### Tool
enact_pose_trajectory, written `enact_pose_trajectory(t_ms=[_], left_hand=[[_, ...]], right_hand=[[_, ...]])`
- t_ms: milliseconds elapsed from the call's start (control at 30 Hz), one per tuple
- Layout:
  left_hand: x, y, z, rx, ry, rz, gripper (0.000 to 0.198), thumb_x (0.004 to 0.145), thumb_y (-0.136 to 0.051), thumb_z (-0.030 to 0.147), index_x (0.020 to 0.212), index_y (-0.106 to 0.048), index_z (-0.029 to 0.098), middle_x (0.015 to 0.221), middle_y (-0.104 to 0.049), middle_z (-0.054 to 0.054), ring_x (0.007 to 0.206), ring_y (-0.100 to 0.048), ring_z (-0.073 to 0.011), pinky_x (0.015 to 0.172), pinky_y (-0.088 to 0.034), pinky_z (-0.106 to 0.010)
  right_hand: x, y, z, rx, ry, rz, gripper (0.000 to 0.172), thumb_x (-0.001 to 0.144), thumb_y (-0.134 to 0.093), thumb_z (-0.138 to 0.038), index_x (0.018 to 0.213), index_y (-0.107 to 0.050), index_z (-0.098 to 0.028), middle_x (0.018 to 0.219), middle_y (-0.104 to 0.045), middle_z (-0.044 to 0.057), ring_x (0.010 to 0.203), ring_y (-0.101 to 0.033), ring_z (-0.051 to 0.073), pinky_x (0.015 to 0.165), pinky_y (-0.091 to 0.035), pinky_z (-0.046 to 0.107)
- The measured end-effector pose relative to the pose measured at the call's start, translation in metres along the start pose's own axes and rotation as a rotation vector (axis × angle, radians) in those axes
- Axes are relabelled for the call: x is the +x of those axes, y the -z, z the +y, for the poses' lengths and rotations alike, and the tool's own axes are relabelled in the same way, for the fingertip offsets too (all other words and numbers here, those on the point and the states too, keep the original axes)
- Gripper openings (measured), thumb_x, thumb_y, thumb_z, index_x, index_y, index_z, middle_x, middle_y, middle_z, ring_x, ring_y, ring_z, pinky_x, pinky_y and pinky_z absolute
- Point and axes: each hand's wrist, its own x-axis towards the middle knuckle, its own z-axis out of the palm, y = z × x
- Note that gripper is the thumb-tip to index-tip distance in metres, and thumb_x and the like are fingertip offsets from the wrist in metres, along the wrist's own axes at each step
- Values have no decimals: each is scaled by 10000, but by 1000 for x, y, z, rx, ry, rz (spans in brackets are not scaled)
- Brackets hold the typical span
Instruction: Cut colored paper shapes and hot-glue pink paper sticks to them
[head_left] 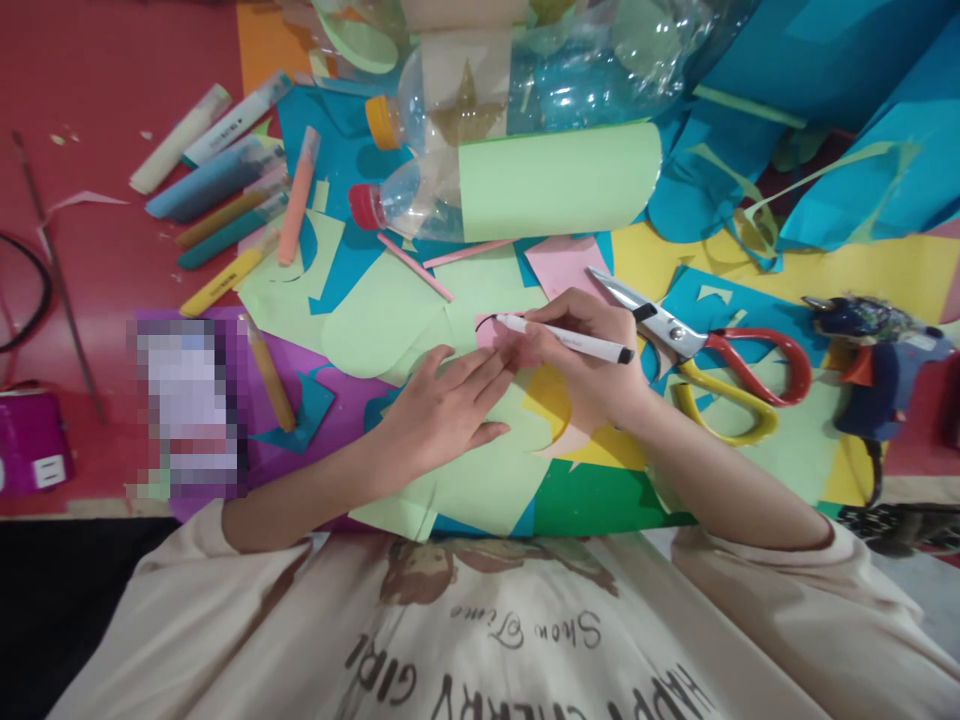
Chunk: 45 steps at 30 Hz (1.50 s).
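Note:
My right hand is closed round a white marker with a black end. The marker's tip touches a small pink piece of paper, where a curved black line shows. Stretched out flat, my left hand rests its fingertips on that pink paper, holding nothing in a grip. Beneath both hands lie light green paper sheets and yellow paper. Part of the pink piece is hidden under my fingers. Just right of my right hand are open scissors with red and yellow handles.
Two plastic bottles lie behind my hands, the nearer one wrapped in light green paper. Several markers are at the left. A blurred phone-like object lies near my left forearm. At the right sits a blue glue gun.

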Motion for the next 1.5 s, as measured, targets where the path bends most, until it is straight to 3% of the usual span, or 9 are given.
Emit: enact_pose_trajectory(t_ms=[667, 833, 967, 1033, 1100, 1233, 1300, 1500], left_hand=[[0, -2, 0, -38, 6, 15, 433, 960, -381, 364, 1289, -505, 112, 1369, -532, -131, 1219, -501, -238, 977, -348, -407], [-1, -2, -1, -37, 7, 2, 467, 970, -344, 375, 1338, -457, 111, 1412, -489, -119, 1237, -486, -233, 988, -337, -411], [0, 2, 0, -31, 15, -48, 519, 964, -363, 374, 1407, -365, 103, 1472, -408, -103, 1257, -462, -235, 986, -347, -418], [1, 4, 0, -25, 17, -61, 530, 963, -369, 365, 1419, -341, 96, 1493, -371, -95, 1264, -453, -230, 971, -360, -412], [2, 4, -1, -13, 13, -49, 518, 968, -352, 362, 1413, -353, 99, 1497, -367, -86, 1241, -468, -226, 949, -373, -407], [3, 3, -4, 11, -8, 42, 452, 980, -311, 349, 1342, -459, 121, 1465, -425, -69, 1162, -515, -217, 909, -377, -395], [5, 2, -5, 14, -14, 92, 423, 978, -327, 340, 1300, -499, 126, 1429, -477, -70, 1127, -532, -216, 885, -373, -385], [12, 1, -7, 11, -13, 188, 381, 951, -418, 347, 1214, -556, 108, 1274, -618, -88, 1000, -572, -227, 815, -375, -371]], right_hand=[[1, 5, -6, -78, 130, 62, 142, 731, -629, -176, 624, -538, -194, 509, -549, -50, 449, -457, 73, 414, -343, 221], [2, 10, -5, -32, 204, 192, 171, 751, -602, -191, 603, -520, -212, 507, -523, -55, 442, -444, 76, 418, -347, 231], [4, 21, -5, 26, 254, 245, 82, 818, -593, -261, 789, -647, -206, 614, -632, -16, 500, -554, 94, 436, -416, 234], [4, 31, -9, 23, 293, 213, 218, 885, -527, -344, 940, -676, -196, 653, -674, 6, 535, -611, 105, 474, -471, 238], [2, 41, -13, -76, 342, 206, 273, 914, -485, -378, 969, -682, -198, 655, -686, 17, 577, -648, 119, 527, -510, 248], [-5, 61, -13, -560, 403, 288, 76, 835, -612, -238, 891, -648, -200, 737, -694, 47, 668, -661, 161, 602, -514, 288], [-10, 66, -7, -745, 391, 242, 151, 801, -635, -202, 950, -618, -191, 808, -692, 76, 733, -653, 196, 626, -516, 316], [-22, 67, 15, -782, 320, 155, 228, 803, -596, -198, 1022, -532, -206, 767, -634, 53, 709, -608, 212, 598, -505, 328]])
